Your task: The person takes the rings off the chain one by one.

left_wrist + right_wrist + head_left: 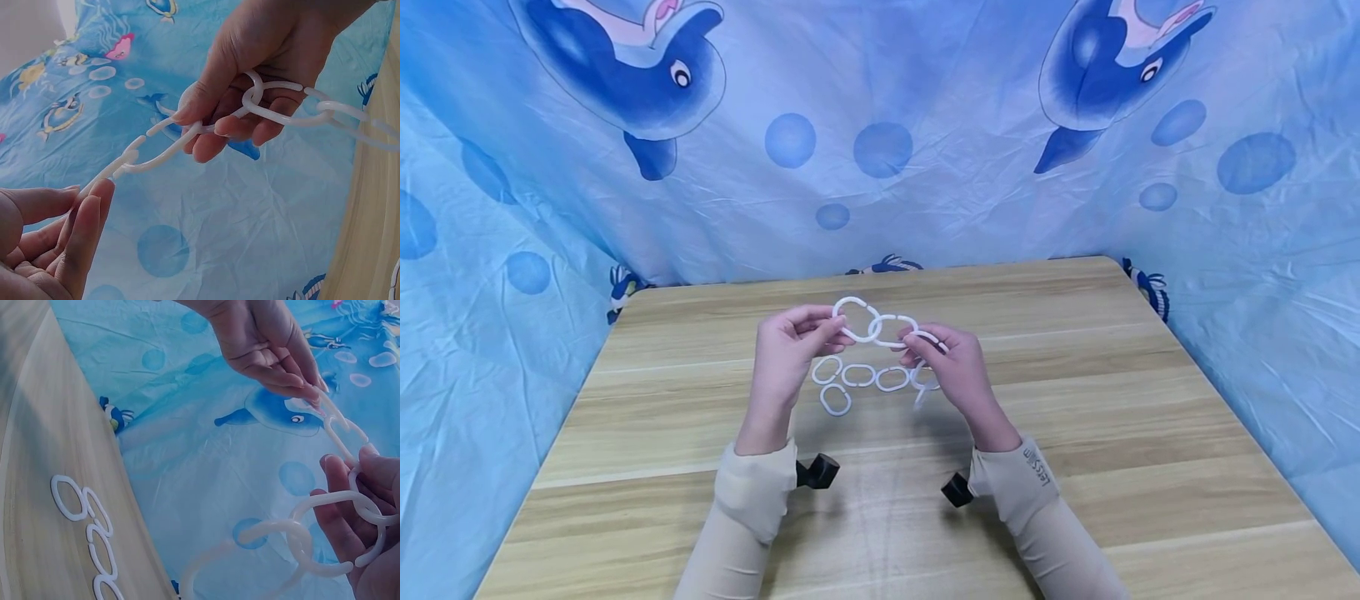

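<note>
Above the table, both hands hold up a chain of white plastic C-shaped links. My left hand [784, 354] pinches the end link [852, 299] between thumb and fingers. Hooked into it is a second link [897, 317], stretched between the hands. My right hand [957, 367] pinches the chain where that link meets another. In the right wrist view, more joined links [325, 499] hang from the right hand [369, 537], the nearest ones blurred. Small gaps show in some links. Fingers partly cover the links at both grips.
Several white links [858, 366] lie on the wooden table [662, 500] below the hands, with a single link [836, 414] nearest the person. Black wrist cameras [822, 472] jut inward from both sleeves. A blue dolphin-printed cloth [970, 208] hangs behind the table and along its sides.
</note>
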The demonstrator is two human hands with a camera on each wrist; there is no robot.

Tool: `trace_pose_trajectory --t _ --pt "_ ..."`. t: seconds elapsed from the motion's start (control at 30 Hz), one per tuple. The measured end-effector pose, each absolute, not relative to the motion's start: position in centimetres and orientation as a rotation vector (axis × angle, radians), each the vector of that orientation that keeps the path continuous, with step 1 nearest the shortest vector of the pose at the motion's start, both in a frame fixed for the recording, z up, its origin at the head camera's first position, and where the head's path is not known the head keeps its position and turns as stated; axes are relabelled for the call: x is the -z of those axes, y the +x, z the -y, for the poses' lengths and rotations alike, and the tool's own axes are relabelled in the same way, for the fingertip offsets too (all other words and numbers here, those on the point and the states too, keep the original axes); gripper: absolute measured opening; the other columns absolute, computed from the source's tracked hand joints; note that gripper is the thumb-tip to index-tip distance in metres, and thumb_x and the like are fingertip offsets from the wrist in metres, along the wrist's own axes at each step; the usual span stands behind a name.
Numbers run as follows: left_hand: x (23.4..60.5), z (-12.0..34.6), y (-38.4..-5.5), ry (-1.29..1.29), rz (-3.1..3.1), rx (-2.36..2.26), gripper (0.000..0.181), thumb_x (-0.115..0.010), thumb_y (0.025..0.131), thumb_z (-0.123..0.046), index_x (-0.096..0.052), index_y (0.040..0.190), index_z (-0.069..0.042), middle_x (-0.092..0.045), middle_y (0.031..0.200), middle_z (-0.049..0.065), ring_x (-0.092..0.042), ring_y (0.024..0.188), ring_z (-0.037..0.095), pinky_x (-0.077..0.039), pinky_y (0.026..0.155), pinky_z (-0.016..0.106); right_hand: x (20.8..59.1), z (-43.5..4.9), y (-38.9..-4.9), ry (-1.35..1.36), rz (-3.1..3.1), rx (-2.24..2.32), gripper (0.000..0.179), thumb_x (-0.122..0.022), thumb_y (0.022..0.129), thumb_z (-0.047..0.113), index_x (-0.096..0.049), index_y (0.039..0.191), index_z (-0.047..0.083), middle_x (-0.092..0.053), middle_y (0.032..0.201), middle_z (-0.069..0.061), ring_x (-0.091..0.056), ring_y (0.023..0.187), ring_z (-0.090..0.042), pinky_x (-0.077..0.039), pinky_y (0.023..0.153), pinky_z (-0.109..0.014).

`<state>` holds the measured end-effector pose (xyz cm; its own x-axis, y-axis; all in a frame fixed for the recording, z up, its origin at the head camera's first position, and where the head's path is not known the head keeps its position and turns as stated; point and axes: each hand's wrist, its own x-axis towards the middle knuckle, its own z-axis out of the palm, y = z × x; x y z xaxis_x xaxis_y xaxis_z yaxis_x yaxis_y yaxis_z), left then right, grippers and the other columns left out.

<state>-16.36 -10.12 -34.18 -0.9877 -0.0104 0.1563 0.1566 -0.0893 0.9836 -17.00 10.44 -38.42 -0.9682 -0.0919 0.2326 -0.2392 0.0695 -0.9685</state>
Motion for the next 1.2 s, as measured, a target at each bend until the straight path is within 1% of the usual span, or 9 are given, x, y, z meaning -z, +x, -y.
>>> trace_pose_trajectory --t 0.27,0.4,0.5,0.6,0.7,0.8,0.87,1.03,1.2 --pt "34.36 9.78 -16.29 -0.165 2.124 2.197 0.025 -0.067 0.088 0.002 -0.065 0.110 0.014 -0.072 0.075 -0.004 -0.070 0.063 0.008 -0.061 0.065 0.024 38.65 -10.25 -16.95 0.365 2.261 -1.897 0.017 -0.067 0.091 0.011 -0.073 0.098 -0.004 -0.072 0.089 -0.026 -0.065 0.063 -0.001 -0.059 0.065 -0.021" --pt "34.36 9.61 -16.26 -0.166 2.170 2.154 0.025 -0.069 0.087 0.000 -0.067 0.109 0.012 -0.074 0.081 0.006 -0.070 0.063 0.008 -0.061 0.064 0.024 38.56 -10.26 -16.80 0.376 2.294 -1.844 0.017 -0.067 0.091 0.013 -0.074 0.098 -0.001 -0.074 0.085 -0.021 -0.065 0.063 -0.001 -0.058 0.066 -0.020" --pt "34.38 9.54 -16.23 -0.172 2.199 2.132 0.026 -0.069 0.087 -0.001 -0.067 0.110 0.012 -0.074 0.082 0.009 -0.070 0.063 0.008 -0.061 0.064 0.024 38.47 -10.30 -16.70 0.395 2.321 -1.813 0.018 -0.067 0.091 0.014 -0.074 0.099 -0.001 -0.074 0.084 -0.019 -0.065 0.063 -0.002 -0.058 0.067 -0.021" --pt "34.42 9.50 -16.20 -0.170 2.225 2.114 0.027 -0.069 0.087 -0.001 -0.067 0.110 0.012 -0.074 0.082 0.008 -0.070 0.062 0.007 -0.061 0.065 0.024 38.43 -10.34 -16.68 0.414 2.339 -1.781 0.018 -0.067 0.092 0.015 -0.074 0.098 0.000 -0.075 0.083 -0.018 -0.065 0.064 -0.002 -0.060 0.068 -0.026" --pt "34.43 9.46 -16.14 -0.193 2.268 2.059 0.025 -0.070 0.087 -0.003 -0.068 0.110 0.010 -0.074 0.086 0.016 -0.069 0.063 0.007 -0.061 0.065 0.024 38.45 -10.39 -16.72 0.434 2.355 -1.737 0.017 -0.067 0.092 0.015 -0.075 0.097 0.001 -0.074 0.082 -0.018 -0.065 0.064 -0.003 -0.059 0.067 -0.026" --pt "34.47 9.43 -16.09 -0.237 2.316 1.976 0.024 -0.070 0.088 -0.004 -0.069 0.109 0.008 -0.072 0.093 0.025 -0.069 0.064 0.006 -0.061 0.066 0.023 38.55 -10.40 -16.78 0.450 2.376 -1.699 0.016 -0.067 0.092 0.015 -0.075 0.095 0.002 -0.074 0.081 -0.018 -0.066 0.064 -0.007 -0.057 0.065 -0.021" --pt "34.54 9.43 -16.08 -0.264 2.333 1.933 0.024 -0.069 0.088 -0.004 -0.069 0.109 0.008 -0.071 0.095 0.028 -0.069 0.064 0.006 -0.061 0.066 0.023 38.55 -10.44 -16.80 0.460 2.391 -1.680 0.016 -0.067 0.092 0.015 -0.075 0.095 0.002 -0.074 0.080 -0.018 -0.067 0.064 -0.009 -0.056 0.064 -0.019" --pt "34.75 9.46 -16.08 -0.306 2.358 1.847 0.024 -0.070 0.088 -0.006 -0.070 0.108 0.006 -0.072 0.094 0.026 -0.069 0.064 0.006 -0.061 0.065 0.022 38.61 -10.58 -16.85 0.474 2.436 -1.635 0.016 -0.067 0.092 0.017 -0.076 0.094 0.003 -0.074 0.076 -0.014 -0.067 0.065 -0.011 -0.055 0.063 -0.020" --pt "34.88 9.45 -16.03 -0.345 2.390 1.762 0.022 -0.070 0.088 -0.007 -0.072 0.107 0.004 -0.073 0.092 0.023 -0.071 0.067 0.013 -0.061 0.066 0.021 38.54 -10.71 -16.90 0.482 2.465 -1.612 0.017 -0.066 0.092 0.018 -0.076 0.093 0.004 -0.072 0.072 -0.010 -0.065 0.065 -0.012 -0.053 0.061 -0.020"
